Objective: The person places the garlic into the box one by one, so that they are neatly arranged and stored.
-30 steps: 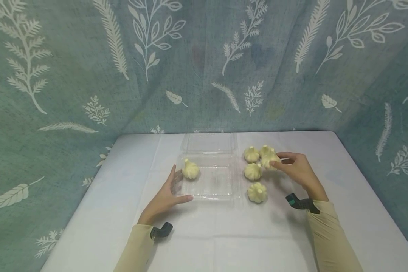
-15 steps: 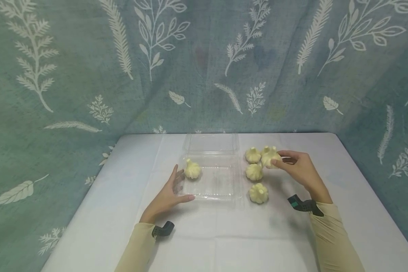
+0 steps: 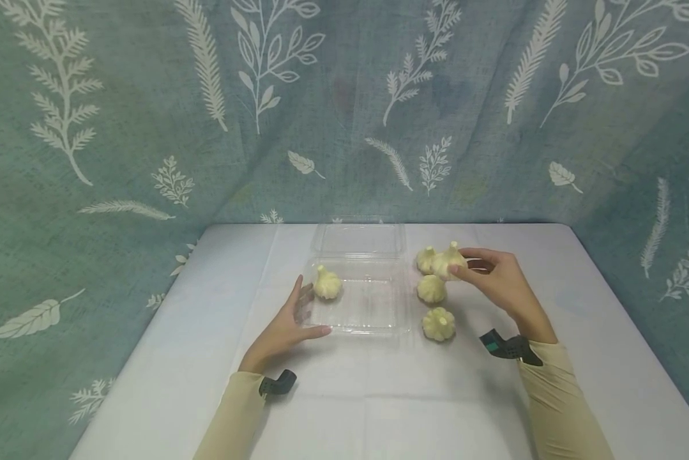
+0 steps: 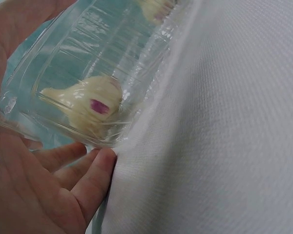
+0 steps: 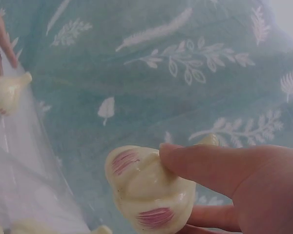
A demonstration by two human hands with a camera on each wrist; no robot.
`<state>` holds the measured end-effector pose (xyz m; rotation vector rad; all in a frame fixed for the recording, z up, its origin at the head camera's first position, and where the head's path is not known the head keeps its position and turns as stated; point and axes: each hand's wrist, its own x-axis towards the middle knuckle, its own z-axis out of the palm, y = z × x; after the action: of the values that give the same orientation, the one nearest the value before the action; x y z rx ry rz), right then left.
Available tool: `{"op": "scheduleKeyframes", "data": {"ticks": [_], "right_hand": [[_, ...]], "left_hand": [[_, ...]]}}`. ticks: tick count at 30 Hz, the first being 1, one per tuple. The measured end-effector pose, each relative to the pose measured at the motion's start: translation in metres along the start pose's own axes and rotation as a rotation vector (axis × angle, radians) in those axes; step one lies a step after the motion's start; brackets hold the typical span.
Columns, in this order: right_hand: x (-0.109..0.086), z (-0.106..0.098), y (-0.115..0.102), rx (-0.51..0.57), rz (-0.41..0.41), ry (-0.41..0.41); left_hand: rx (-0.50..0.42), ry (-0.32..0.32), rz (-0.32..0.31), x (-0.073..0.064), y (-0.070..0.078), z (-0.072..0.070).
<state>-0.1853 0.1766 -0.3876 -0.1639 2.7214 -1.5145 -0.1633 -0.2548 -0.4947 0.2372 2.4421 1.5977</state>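
Observation:
My left hand holds the near left corner of an open clear plastic container, thumb along the front and fingers at the left side. A pale garlic bulb lies inside at the left; the left wrist view shows that garlic bulb through the wall, a purple patch on it. Over on the right, my right hand pinches another garlic bulb between thumb and fingers. The right wrist view shows the held garlic bulb with purple streaks. It overlaps the bulbs behind it.
Right of the container, garlic bulbs stand on the white table: a back garlic bulb, a middle garlic bulb and a front garlic bulb. The clear lid lies folded back. A leaf-patterned curtain rises behind.
The right hand has moved slightly left and up with its garlic bulb, covering the bulb that showed behind it. The left hand stays at the container. The whole view has shifted a little.

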Motion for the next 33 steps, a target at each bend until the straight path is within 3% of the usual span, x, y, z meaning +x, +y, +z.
{"op": "scheduleKeyframes", "data": {"ticks": [9,19,33], "right_hand": [[0.001,0.014,-0.019,0.042,-0.029,-0.036],[0.01,0.036,-0.033,0.129,-0.118,-0.061],[0.018,0.066,-0.046,0.159,-0.132,-0.111]], "left_hand": [[0.007,-0.003,-0.009,-0.001,0.0,0.0],[0.041,-0.009,-0.006,-0.002,0.002,0.0],[0.021,-0.008,-0.01,0.0,-0.001,-0.001]]}}
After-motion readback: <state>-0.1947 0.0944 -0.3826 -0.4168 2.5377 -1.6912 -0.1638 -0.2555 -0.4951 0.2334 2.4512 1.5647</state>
